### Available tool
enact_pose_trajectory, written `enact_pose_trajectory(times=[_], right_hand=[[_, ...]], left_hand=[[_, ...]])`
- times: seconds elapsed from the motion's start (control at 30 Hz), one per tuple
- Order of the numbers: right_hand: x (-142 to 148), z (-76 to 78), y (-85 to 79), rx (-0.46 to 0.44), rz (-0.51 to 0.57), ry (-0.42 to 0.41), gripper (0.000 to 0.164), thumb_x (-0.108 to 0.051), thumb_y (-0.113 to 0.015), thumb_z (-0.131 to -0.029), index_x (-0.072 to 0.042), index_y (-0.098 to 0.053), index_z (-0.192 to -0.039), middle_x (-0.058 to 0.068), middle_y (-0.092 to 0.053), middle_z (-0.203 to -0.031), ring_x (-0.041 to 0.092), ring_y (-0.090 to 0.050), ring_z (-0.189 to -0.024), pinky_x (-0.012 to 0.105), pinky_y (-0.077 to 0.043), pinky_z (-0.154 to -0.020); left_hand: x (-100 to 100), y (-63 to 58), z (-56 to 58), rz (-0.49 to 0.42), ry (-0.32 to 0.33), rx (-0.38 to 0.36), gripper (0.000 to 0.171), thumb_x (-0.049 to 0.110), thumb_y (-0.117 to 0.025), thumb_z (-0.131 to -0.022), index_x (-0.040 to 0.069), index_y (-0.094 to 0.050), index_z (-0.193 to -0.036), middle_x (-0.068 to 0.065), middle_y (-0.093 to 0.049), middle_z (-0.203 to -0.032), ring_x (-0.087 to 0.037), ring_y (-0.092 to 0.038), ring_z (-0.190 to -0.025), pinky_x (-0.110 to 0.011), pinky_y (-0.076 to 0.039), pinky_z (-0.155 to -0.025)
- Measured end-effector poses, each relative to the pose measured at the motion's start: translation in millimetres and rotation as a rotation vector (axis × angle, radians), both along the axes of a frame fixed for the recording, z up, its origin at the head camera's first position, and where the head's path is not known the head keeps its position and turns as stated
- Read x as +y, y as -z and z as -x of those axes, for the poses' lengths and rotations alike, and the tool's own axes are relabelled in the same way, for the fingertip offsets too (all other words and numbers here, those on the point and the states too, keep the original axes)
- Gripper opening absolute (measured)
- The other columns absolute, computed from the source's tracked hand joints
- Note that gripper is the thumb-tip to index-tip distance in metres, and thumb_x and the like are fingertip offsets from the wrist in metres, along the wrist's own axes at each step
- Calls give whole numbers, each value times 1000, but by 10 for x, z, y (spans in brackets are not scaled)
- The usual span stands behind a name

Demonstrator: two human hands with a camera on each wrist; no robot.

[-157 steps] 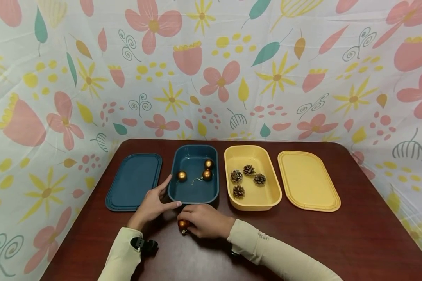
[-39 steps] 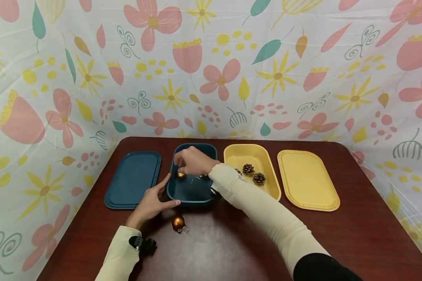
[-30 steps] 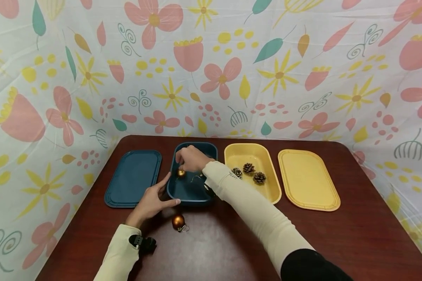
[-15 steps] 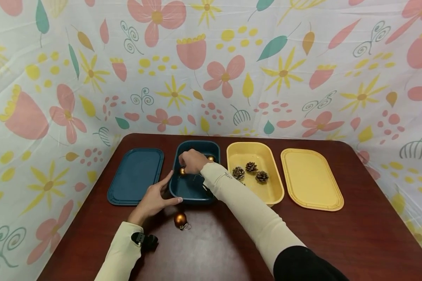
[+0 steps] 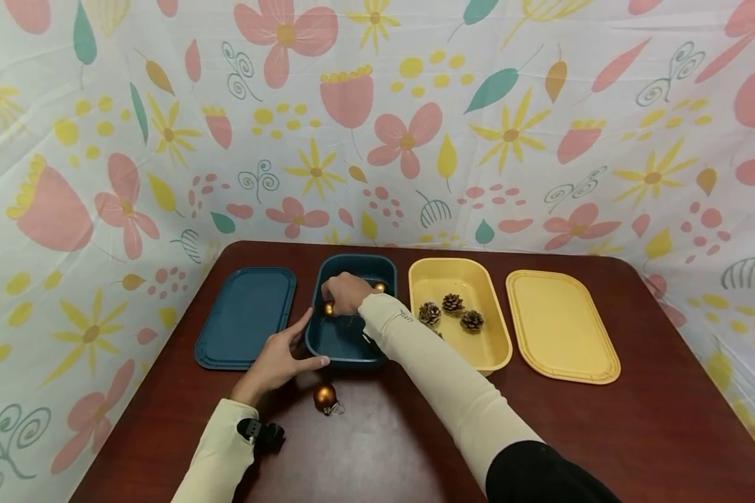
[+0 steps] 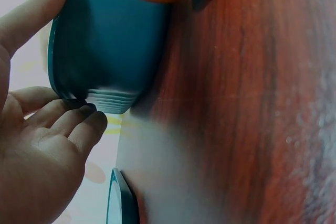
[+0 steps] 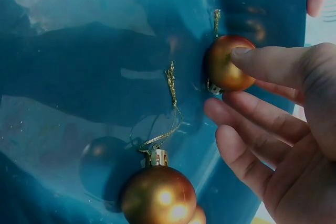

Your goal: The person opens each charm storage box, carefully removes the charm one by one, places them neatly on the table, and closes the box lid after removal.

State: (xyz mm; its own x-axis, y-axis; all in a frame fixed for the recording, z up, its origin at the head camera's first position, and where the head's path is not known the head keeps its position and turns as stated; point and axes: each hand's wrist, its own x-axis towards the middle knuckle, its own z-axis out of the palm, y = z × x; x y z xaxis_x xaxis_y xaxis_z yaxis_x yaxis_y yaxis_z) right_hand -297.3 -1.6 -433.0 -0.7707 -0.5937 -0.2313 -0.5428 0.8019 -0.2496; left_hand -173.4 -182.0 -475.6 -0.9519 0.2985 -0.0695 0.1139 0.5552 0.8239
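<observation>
My left hand (image 5: 279,361) spans the near left corner of the blue container (image 5: 346,346), its thumb on the front rim and its index finger against the left side. Inside that container my right hand (image 5: 347,292) pinches a gold Christmas bauble (image 7: 228,64) between thumb and index finger, by the left wall. A second bauble (image 7: 160,198) with a gold hanging cord lies in the container, and part of a third shows behind it. In front of the container an orange-gold bauble (image 5: 324,397) with a wire loop rests on the table, untouched.
To the right stands a yellow container (image 5: 456,272) with several pine cones (image 5: 453,302), partly covered by the right sleeve (image 5: 428,363). A yellow lid (image 5: 563,325) lies at the far right, a blue lid (image 5: 248,318) at the left. A flowered cloth hangs behind the table (image 5: 654,419).
My right hand has let go of the orange-gold bauble on the table, reached into the blue container and taken hold of a bauble there. My left hand stays at the corner.
</observation>
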Motion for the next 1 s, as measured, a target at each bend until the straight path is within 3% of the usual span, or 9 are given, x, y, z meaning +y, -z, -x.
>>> enact_pose_trajectory(times=[0.27,0.67,1.0], right_hand=[[4,19,28,3,9,-12,33,-15,-69,-94,-13,-68,-128,8,-70,-121,17,-67,-94,32,-59,-85],[24,12,20,-6,47,-41,32,-9,-65,-94,-13,-70,-126,9,-72,-118,13,-61,-78,25,-54,-75],[77,-6,-188,-38,114,-61,32,-9,-64,-95,-12,-71,-126,9,-71,-122,17,-67,-93,30,-57,-83]], left_hand=[[11,0,4,-2,0,-1,103,43,-82,-82,27,-20,-162,-14,-34,-163,-33,-42,-146,-53,-43,-113],[25,-1,-22,11,0,9,103,44,-82,-82,26,-20,-162,-13,-31,-164,-34,-40,-147,-53,-41,-114],[10,-26,-15,25,-9,4,103,46,-82,-82,26,-20,-162,-12,-28,-166,-35,-38,-148,-55,-40,-115]])
